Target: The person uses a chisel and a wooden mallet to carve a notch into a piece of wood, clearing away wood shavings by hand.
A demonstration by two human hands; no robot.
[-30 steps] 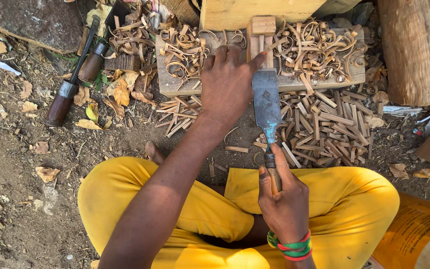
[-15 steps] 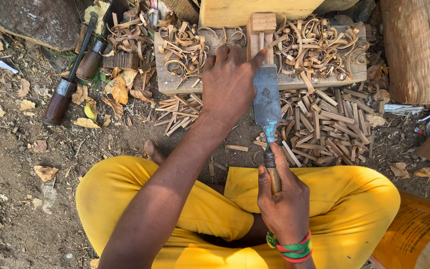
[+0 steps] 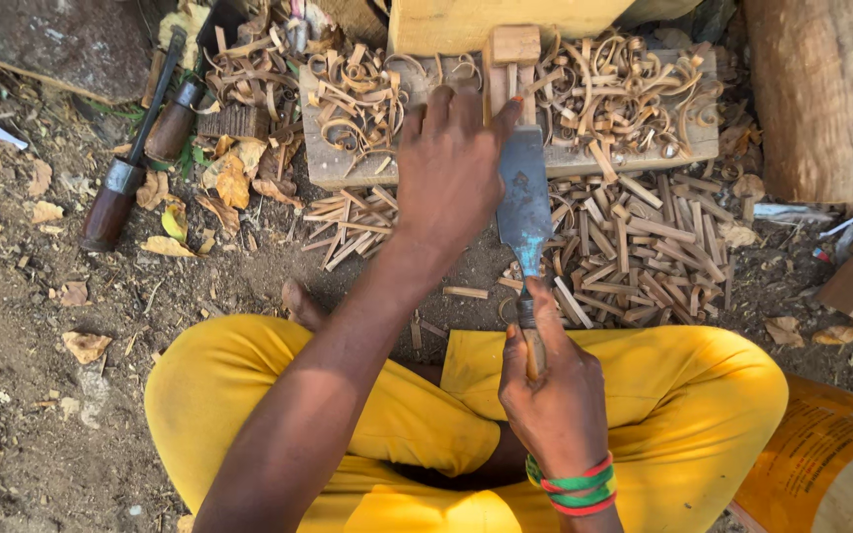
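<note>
My right hand (image 3: 553,395) grips the wooden handle of a broad flat chisel (image 3: 525,202), whose blade points away from me towards a small pale wooden piece (image 3: 511,61). That piece stands on a flat wooden board (image 3: 348,163) covered in curled shavings. My left hand (image 3: 449,163) lies over the board beside the blade, its fingers pressing on the wooden piece. My thumb touches the blade's upper edge. I sit cross-legged in yellow trousers (image 3: 644,405).
Cut wooden sticks (image 3: 644,252) lie heaped below the board. Two dark-handled tools (image 3: 135,163) rest on the dirt at the left. A thick log (image 3: 826,94) stands at the right, a yellow block (image 3: 505,15) behind the board, an orange sack (image 3: 821,464) at lower right.
The chisel blade has shifted slightly forward towards the wooden piece. Both hands keep their hold.
</note>
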